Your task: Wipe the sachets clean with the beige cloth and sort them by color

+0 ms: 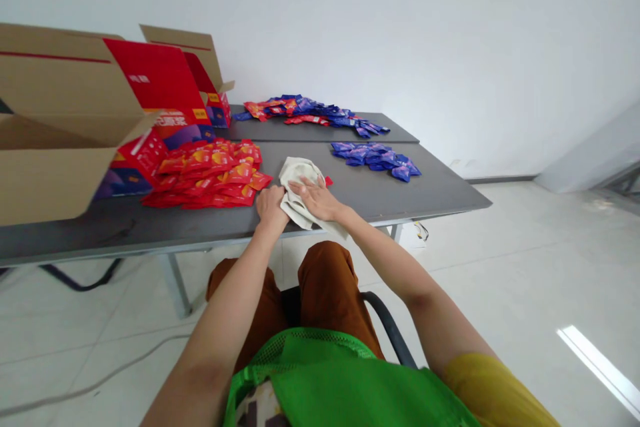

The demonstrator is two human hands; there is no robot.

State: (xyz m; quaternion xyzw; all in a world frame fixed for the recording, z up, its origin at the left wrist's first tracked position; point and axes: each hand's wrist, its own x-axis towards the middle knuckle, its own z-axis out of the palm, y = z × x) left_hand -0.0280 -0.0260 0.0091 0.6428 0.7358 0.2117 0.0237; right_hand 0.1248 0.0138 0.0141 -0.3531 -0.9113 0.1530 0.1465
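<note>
A cream cloth bag (295,170) lies on the grey table (430,190) near its front edge. My right hand (317,199) lies flat on the bag with its fingers stretched out. My left hand (271,207) is closed on the bag's left edge. A small red packet (328,181) peeks out from under the bag's right side. A pile of red packets (210,172) lies just left of the bag.
An open cardboard box (55,127) with red print stands at the left. A pile of blue packets (377,158) lies at the right. Mixed red and blue packets (310,110) cover the far table. I sit on a chair; the floor is white tile.
</note>
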